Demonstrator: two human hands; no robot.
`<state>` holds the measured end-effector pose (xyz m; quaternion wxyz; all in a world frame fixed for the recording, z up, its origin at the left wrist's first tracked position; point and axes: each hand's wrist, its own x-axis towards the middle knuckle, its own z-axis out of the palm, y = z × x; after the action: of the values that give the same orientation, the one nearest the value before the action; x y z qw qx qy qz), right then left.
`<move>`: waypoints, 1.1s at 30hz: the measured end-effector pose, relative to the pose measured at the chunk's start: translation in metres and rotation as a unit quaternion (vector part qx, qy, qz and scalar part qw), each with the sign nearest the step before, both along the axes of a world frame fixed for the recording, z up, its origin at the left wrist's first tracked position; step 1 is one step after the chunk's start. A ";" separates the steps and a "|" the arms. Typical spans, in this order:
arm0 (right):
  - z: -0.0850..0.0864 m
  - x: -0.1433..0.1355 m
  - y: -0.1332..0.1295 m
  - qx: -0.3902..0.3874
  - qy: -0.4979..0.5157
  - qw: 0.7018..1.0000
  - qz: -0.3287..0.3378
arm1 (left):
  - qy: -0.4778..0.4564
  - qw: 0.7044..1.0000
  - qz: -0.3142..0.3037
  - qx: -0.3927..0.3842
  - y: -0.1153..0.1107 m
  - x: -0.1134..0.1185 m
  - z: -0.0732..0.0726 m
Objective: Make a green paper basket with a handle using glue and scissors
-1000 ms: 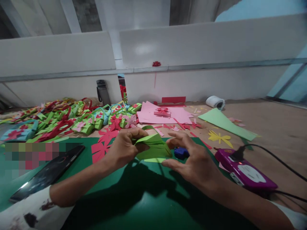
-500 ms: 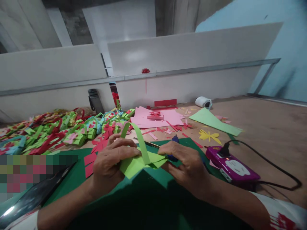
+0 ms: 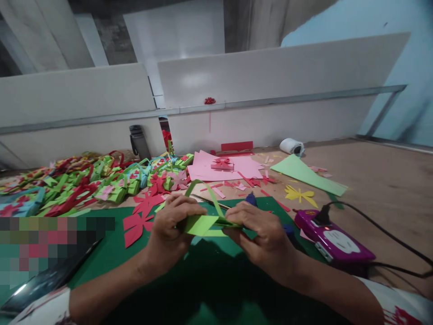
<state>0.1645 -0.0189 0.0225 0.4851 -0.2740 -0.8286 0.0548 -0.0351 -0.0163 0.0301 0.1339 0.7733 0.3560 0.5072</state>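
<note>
Between my two hands is a small light-green paper bag (image 3: 202,225) with a looped strip handle, held above a dark green cutting mat (image 3: 135,289). My left hand (image 3: 174,223) is closed on its left side, fingers curled over the edge. At the right end, my right hand (image 3: 259,230) pinches the folded paper between thumb and fingers. A pen-like tool (image 3: 211,202) lies just behind the bag, partly hidden. Next to my right hand shows the blue tip of a glue gun (image 3: 251,198), mostly covered. Red paper butterfly cutouts (image 3: 140,221) rest left of my left hand.
Many small paper bags (image 3: 115,187) are heaped at left, near a dark bottle (image 3: 138,142). Pink sheets (image 3: 203,168) and scraps lie behind. At right are a yellow paper butterfly (image 3: 300,195), a green sheet (image 3: 307,175) and a purple power strip (image 3: 334,237) with a black cable.
The green paper bag has tilted flatter, its front flap turned up and a lower strip now showing. My left hand has shifted right and rolled over. The whole view has moved slightly.
</note>
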 end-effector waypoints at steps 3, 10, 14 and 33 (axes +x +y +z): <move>-0.002 0.000 0.001 -0.060 -0.007 0.998 -0.023 | -0.055 0.992 -0.002 -0.118 -0.002 0.006 0.002; 0.001 -0.006 -0.001 -0.157 -0.007 0.987 -0.041 | -0.146 0.951 -0.018 -0.271 -0.001 0.015 0.007; 0.001 -0.010 0.000 -0.246 0.024 0.969 -0.025 | -0.118 0.955 -0.016 -0.271 -0.001 0.020 0.008; 0.009 -0.002 0.006 -0.256 -0.099 0.961 -0.037 | -0.105 0.972 -0.026 -0.209 0.002 0.020 0.011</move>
<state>0.1624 -0.0131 0.0317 0.3159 -0.4232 -0.8204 0.2194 -0.0148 -0.0146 0.0407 0.3425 0.6797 0.4175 0.4965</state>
